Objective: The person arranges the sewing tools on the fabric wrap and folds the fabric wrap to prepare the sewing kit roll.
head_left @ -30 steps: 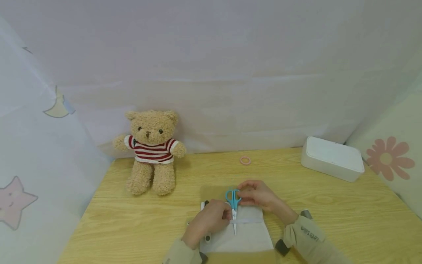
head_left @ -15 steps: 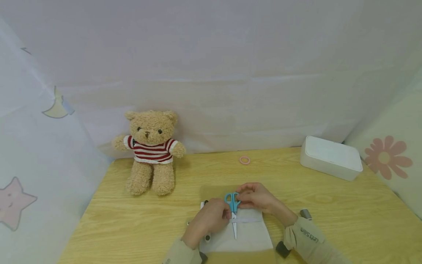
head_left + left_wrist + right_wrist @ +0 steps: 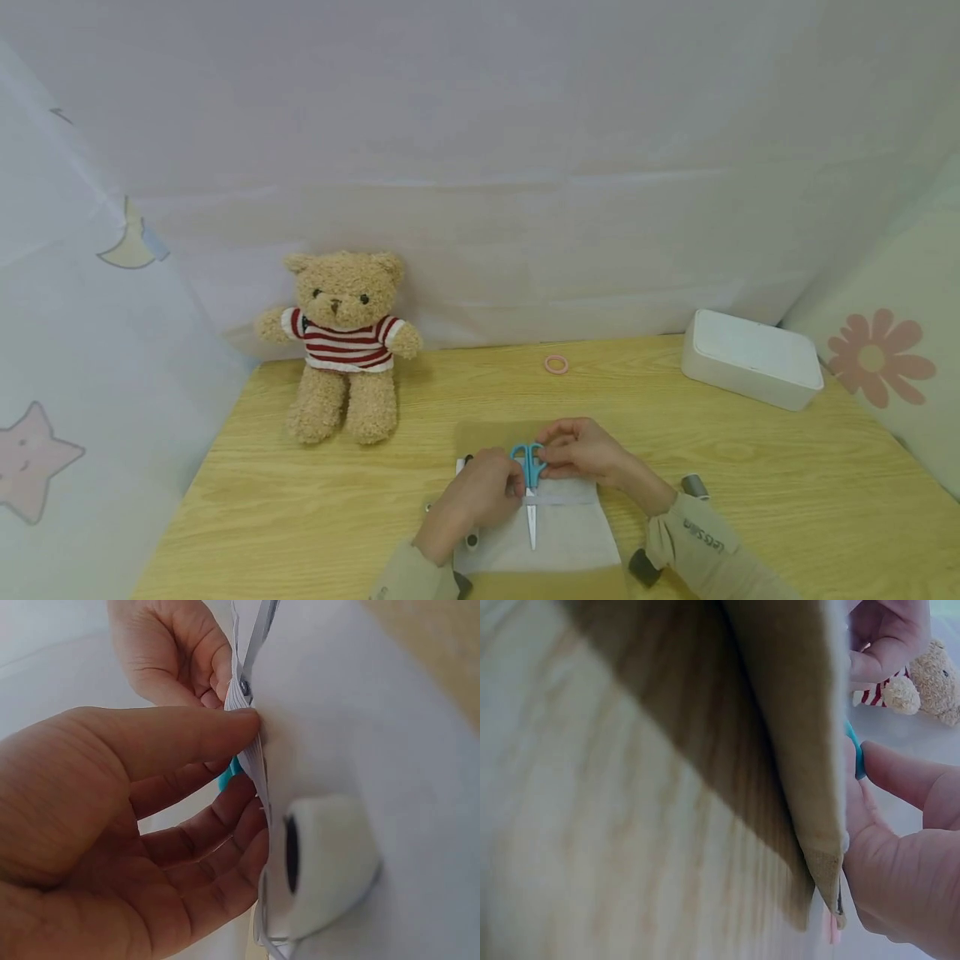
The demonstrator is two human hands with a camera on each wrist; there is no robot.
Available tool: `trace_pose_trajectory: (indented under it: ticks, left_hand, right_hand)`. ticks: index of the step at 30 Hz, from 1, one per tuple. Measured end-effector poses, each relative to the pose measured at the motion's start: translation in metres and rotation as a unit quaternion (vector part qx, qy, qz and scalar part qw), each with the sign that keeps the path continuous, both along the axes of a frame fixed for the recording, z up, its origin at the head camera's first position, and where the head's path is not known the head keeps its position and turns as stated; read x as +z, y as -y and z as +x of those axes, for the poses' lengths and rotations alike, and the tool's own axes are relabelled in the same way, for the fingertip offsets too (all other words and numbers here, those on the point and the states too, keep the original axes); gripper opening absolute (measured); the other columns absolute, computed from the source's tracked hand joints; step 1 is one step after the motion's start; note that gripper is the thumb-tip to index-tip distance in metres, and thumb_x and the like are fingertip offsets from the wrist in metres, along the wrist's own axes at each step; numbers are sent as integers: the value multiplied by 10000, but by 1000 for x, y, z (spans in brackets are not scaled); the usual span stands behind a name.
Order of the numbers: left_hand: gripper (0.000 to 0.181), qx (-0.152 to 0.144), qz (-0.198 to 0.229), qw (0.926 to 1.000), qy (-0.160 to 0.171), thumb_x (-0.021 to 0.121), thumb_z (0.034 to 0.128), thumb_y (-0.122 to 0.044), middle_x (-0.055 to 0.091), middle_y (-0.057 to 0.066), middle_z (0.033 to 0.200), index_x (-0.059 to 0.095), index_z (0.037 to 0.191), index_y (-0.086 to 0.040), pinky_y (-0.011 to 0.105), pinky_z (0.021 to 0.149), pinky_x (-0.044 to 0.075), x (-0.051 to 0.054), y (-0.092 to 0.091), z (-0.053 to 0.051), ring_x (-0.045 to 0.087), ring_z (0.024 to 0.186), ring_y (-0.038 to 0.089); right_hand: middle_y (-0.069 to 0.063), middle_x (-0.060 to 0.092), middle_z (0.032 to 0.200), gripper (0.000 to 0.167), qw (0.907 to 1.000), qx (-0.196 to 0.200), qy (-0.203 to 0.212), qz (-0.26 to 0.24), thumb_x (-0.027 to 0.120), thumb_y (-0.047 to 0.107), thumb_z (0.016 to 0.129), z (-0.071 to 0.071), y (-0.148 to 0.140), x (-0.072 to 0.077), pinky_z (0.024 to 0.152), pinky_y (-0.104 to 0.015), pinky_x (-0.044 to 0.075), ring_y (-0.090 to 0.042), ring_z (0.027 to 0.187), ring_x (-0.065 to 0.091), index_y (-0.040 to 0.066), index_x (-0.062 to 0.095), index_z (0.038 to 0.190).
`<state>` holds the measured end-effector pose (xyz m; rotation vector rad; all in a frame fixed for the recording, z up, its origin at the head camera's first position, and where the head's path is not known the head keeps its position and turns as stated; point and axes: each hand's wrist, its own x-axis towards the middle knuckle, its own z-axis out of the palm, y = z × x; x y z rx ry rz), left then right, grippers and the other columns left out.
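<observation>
A pair of scissors with light-blue handles lies over a white cloth panel, its closed blades toward me. A narrow white elastic band crosses the panel, and the blades pass under it. My left hand pinches the band beside the blades; its thumb lies on the ribbed elastic in the left wrist view. My right hand holds the scissors by the right handle loop, thumb against the blue plastic. A white roll with a dark centre sits close to my left fingers.
The panel lies on a wooden table. A teddy bear in a striped sweater sits back left. A pink ring and a white lidded box are at the back. A grey spool lies beside my right forearm.
The scissors have slid toward me, their blades reaching further past the elastic band. My right hand has moved slightly toward me with them. The left hand has barely moved.
</observation>
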<state>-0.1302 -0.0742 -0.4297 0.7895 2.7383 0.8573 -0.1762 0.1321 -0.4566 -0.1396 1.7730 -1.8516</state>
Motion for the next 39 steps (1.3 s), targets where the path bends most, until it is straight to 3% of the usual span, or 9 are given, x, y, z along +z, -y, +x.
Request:
trace_pose_trajectory:
  ticks: [21, 28, 39]
  left_hand:
    - [185, -55, 67, 9998, -185, 691, 760, 13, 501, -71, 731, 628, 675, -139, 196, 611, 391, -1, 2, -1, 419, 656, 51]
    - [178, -280, 406, 9969, -611, 696, 745, 22, 492, -66, 706, 616, 666, -117, 195, 591, 386, -4, 4, -2, 406, 635, 51]
    - [200, -101, 136, 9996, -215, 701, 751, 11, 497, -81, 697, 621, 644, -137, 185, 597, 379, -1, 1, -3, 407, 632, 40]
  right_hand:
    - [-147, 674, 779, 235, 9952, 400, -735, 517, 657, -90, 829, 4, 1, -2, 661, -328, 568, -168, 660, 666, -144, 555, 1034]
    - [-136, 678, 752, 219, 9926, 517, -876, 657, 677, -74, 821, 3, 1, -2, 631, -310, 564, -174, 647, 668, -128, 577, 1008]
    - [-160, 684, 735, 196, 9859, 652, -1153, 1028, 690, -93, 793, 2, 4, 4, 559, -250, 536, -175, 616, 662, -95, 600, 966]
